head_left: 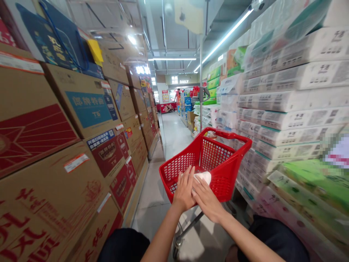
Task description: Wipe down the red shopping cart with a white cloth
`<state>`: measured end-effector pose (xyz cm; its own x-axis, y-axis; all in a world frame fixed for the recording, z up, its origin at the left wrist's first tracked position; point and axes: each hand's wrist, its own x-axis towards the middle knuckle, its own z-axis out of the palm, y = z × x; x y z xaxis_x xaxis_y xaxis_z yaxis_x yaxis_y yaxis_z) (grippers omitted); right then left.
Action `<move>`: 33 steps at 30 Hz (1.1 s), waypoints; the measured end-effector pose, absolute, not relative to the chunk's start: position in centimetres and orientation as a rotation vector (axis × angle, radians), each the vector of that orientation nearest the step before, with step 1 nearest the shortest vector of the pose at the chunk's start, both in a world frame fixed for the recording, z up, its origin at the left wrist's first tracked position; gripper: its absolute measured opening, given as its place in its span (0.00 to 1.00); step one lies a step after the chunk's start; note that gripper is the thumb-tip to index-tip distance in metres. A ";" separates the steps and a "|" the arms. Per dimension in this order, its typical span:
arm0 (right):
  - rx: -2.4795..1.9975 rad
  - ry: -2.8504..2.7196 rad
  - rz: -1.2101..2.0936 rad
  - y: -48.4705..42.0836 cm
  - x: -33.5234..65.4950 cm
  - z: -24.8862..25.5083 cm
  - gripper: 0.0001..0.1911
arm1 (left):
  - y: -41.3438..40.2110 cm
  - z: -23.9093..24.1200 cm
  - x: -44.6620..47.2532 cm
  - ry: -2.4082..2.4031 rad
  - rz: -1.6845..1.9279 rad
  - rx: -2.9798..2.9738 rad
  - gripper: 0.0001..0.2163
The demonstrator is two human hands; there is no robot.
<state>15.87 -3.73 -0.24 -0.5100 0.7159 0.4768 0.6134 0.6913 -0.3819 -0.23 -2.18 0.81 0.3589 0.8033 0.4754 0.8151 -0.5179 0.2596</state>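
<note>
A red plastic shopping cart [178,163] with a perforated basket stands in front of me, its handle at the upper right. My left hand [185,189] is at the basket's near rim, its fingers stretched out and fairly flat, pointing up. Close against it, my right hand [207,201] is laid over a folded white cloth [204,177], holding it at the rim. The cloth shows beyond the right fingertips, and the rest is hidden under the hands. Whether the left fingers touch the cloth, I cannot tell.
Stacked cardboard cartons [89,105] line the left side. Packs of white paper goods [289,102] rise on the right, with green packs [313,182] lower down. A metal pole [201,83] stands behind the cart. The tiled aisle floor [174,125] runs ahead. A cart caster [177,247] is below my hands.
</note>
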 end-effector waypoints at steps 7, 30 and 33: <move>-1.161 -2.139 0.181 -2.2 19.6 0.9 0.29 | -1.5 0.2 -0.9 -1.769 -0.563 -2.549 0.26; -1.147 -2.216 -0.092 -0.8 20.6 1.3 0.25 | -6.7 0.9 -7.8 -1.643 -0.458 -2.384 0.26; -1.136 -2.222 -0.068 -0.6 21.0 1.5 0.25 | -4.3 1.5 -4.6 -1.748 -0.307 -2.374 0.25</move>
